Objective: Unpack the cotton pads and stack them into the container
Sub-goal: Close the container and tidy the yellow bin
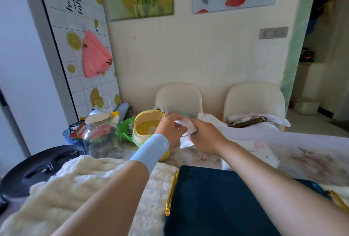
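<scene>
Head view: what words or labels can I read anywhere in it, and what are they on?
"Fresh and tasty": black script on the lemon panel; the small middle word is faint.
Pack: a dark line of print, too blurred to read.
White box: small print, too small to read.
Pink cloth: black marks, unreadable.

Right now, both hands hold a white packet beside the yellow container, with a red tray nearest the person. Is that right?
Not quite: the head view shows the tray is dark blue, not red. Both the left hand and right hand do hold the white packet beside the yellow container.
</scene>
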A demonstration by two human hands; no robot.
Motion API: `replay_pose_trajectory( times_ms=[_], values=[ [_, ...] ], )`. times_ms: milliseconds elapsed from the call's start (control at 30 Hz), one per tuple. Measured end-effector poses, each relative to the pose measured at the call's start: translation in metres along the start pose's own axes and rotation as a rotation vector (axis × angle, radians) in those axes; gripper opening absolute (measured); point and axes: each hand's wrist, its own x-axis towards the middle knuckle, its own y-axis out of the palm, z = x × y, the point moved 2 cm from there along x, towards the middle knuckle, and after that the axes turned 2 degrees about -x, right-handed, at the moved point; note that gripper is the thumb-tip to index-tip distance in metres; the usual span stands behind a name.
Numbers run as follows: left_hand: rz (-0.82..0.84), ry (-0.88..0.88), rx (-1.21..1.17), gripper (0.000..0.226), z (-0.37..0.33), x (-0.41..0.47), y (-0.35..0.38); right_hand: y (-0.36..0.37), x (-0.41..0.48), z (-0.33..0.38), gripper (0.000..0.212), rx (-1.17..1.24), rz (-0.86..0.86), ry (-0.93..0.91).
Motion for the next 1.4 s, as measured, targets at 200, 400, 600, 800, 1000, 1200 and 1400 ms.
replay_pose_trajectory(
  times_ms=[200, 400, 600, 800, 1000, 1200, 1400],
  values=[
    [-0.081, 0.075, 0.303, 0.046, -0.001, -0.006, -0.043, -0.007, 0.010, 0.039, 0.017, 0.067, -0.099, -0.097],
    [-0.302, -0.015, 0.137, 0.018, 0.017, -0.004, -0.090, -0.005, 0.030, 0.072, 0.030, -0.070, -0.341, -0.269],
    [-0.166, -0.020, 0.331, 0.052, 0.046, -0.011, -0.104, 0.031, 0.062, 0.078, 0.019, -0.214, -0.402, -0.363],
    [-0.018, 0.096, 0.511, 0.031, 0.069, -0.016, -0.087, 0.071, 0.076, 0.068, 0.023, -0.175, -0.259, -0.318],
    [0.002, 0.006, 0.757, 0.037, 0.077, 0.002, -0.086, 0.086, 0.082, 0.056, 0.029, -0.224, -0.020, -0.262],
    [0.162, -0.086, 0.733, 0.028, 0.079, 0.010, -0.079, 0.085, 0.076, 0.059, 0.033, -0.359, 0.047, -0.327],
    [0.069, -0.004, 0.727, 0.034, 0.077, 0.002, -0.077, 0.089, 0.076, 0.063, 0.047, -0.632, 0.127, -0.330]
  ],
)
